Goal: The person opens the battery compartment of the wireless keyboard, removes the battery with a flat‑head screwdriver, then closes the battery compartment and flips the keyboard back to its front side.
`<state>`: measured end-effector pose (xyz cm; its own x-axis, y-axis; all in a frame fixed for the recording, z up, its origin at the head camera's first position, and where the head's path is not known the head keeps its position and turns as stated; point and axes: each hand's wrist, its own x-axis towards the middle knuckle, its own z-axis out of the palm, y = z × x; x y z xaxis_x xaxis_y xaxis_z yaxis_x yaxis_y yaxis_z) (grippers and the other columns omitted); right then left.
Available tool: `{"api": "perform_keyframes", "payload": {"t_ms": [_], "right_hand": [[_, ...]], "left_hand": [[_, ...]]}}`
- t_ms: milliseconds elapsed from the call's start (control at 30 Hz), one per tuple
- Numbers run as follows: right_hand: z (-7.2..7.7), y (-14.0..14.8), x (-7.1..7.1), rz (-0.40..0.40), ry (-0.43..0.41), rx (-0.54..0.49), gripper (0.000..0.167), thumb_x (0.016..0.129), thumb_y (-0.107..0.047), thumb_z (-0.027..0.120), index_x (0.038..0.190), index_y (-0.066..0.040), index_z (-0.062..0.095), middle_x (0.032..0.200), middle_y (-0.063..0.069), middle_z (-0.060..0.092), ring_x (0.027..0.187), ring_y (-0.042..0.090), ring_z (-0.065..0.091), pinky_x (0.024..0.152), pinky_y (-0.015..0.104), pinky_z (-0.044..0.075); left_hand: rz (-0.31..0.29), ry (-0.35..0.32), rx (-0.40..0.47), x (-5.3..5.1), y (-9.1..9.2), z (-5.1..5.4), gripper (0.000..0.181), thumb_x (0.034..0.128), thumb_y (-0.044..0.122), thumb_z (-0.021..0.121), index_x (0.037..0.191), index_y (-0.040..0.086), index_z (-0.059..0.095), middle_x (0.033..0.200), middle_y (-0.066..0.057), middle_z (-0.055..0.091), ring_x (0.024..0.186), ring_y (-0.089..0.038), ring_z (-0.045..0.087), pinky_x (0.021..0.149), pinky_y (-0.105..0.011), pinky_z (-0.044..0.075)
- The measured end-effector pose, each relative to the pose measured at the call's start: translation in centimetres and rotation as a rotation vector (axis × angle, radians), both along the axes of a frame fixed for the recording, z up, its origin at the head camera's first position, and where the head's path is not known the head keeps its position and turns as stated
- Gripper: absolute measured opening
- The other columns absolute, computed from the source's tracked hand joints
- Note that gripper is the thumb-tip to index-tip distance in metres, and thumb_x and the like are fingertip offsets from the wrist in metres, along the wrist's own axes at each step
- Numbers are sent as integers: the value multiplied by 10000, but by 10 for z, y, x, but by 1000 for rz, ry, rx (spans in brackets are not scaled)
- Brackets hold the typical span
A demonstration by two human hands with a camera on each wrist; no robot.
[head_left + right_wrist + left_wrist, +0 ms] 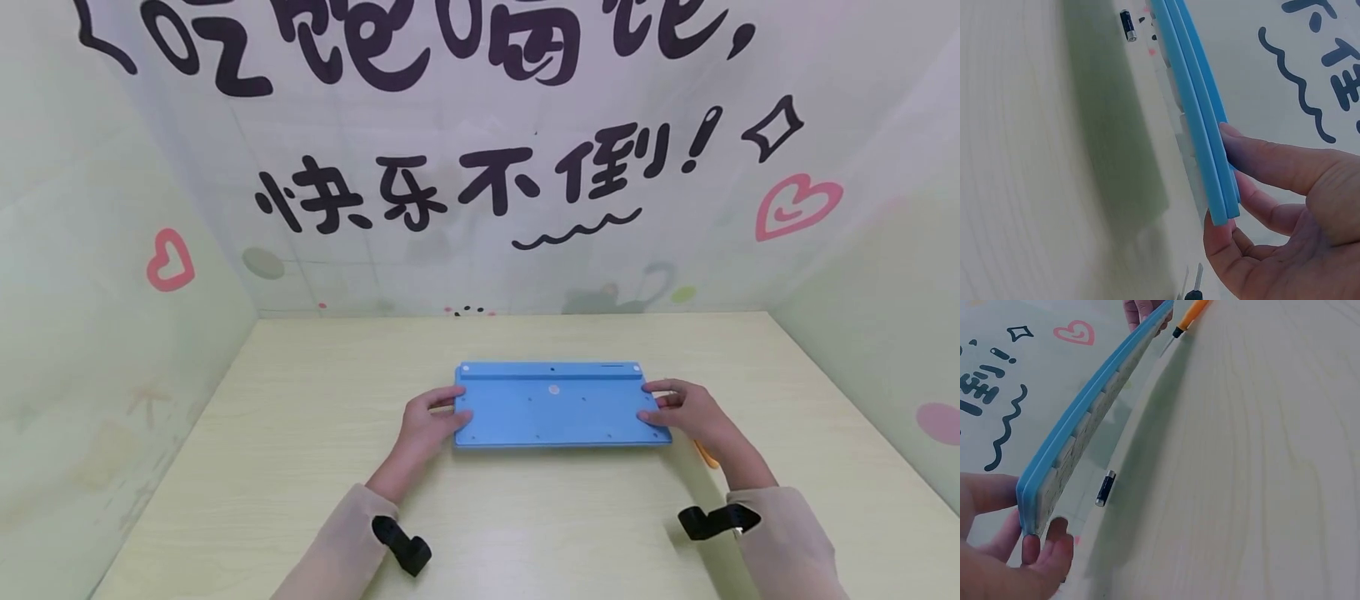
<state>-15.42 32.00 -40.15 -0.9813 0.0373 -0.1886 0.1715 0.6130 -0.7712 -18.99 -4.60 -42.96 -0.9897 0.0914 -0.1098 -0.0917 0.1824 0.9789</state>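
Note:
A blue keyboard (555, 412) is held above the table, its screw-dotted underside showing in the head view. Its light keys (1072, 447) face down and away, as the left wrist view shows. My left hand (427, 425) grips one short end, thumb on the underside and fingers curled round the edge. At the opposite end my right hand (690, 408) pinches the corner between thumb and fingers. In the right wrist view the thumb presses the blue casing (1200, 119) and fingertips reach under it.
A small dark battery (1105, 489) lies on the table (337, 367) beneath the keyboard, hidden from the head view. An orange-handled screwdriver (1191, 315) lies near my right hand, partly covered in the head view (707, 455). Printed cloth walls (450, 267) enclose the table's back and sides.

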Motion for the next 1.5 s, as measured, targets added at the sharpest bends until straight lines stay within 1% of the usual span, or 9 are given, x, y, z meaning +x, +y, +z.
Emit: {"api": "perform_keyframes", "payload": {"t_ms": [133,333,500,600,733,900,1067,1300,1500], "right_hand": [[-1,0,-1,-3,8,-26,645,788,-287,725,1279,45,470,1114,221,505,985,294,467,762,294,437],[-3,1,-2,-9,15,-68,666,792,-328,714,1304,15,461,1201,248,469,1084,326,440,845,360,420],[-3,0,-3,-9,14,-93,664,795,-330,710,1306,13,461,1193,234,464,1079,320,428,842,360,416],[-3,-1,-3,-11,9,-96,664,796,-332,709,1308,9,461,1195,227,464,1082,316,425,845,357,412],[-3,-1,-3,-5,5,-101,665,796,-331,708,1311,8,459,1189,221,469,1079,312,427,848,358,412],[-3,-3,-4,-1,5,-101,658,793,-322,713,1307,6,465,1159,196,488,1052,291,442,820,309,429],[-5,-6,-5,16,41,-123,608,799,-252,718,1279,40,485,1110,186,515,978,240,473,747,220,448],[-6,-10,-6,37,88,-142,565,806,-189,712,1258,72,495,1100,192,543,902,141,512,729,185,458],[-5,-14,-8,69,119,-143,541,826,-178,690,1259,79,491,1104,198,537,920,175,514,735,186,458]], "left_hand": [[-12,-15,33,0,-4,4,388,800,61,689,1179,52,607,1134,-141,543,902,-198,586,763,-287,486],[-30,-8,77,2,-7,12,409,821,38,667,1219,45,572,1199,-169,487,1034,-273,567,817,-313,485],[-59,-26,93,3,-11,17,447,825,40,665,1254,64,543,1259,-164,479,1101,-293,531,874,-334,460],[-100,-26,117,3,-14,19,464,825,36,664,1268,51,527,1243,-167,511,1120,-287,515,888,-334,450],[-176,-26,173,3,-18,22,472,827,19,656,1278,38,518,1224,-183,527,1093,-283,532,854,-339,471],[-278,-42,236,5,-22,29,485,840,11,629,1305,43,494,1312,-205,450,1047,-305,565,814,-382,490],[-343,-56,259,6,-25,35,508,849,11,608,1334,51,462,1383,-212,371,1042,-323,567,807,-396,491],[-365,-43,337,8,-29,43,547,845,-3,605,1359,53,428,1401,-194,344,1082,-338,533,818,-407,482],[-345,-35,384,10,-30,53,569,834,-17,613,1365,70,427,1392,-184,336,1117,-361,492,827,-414,475]]}}
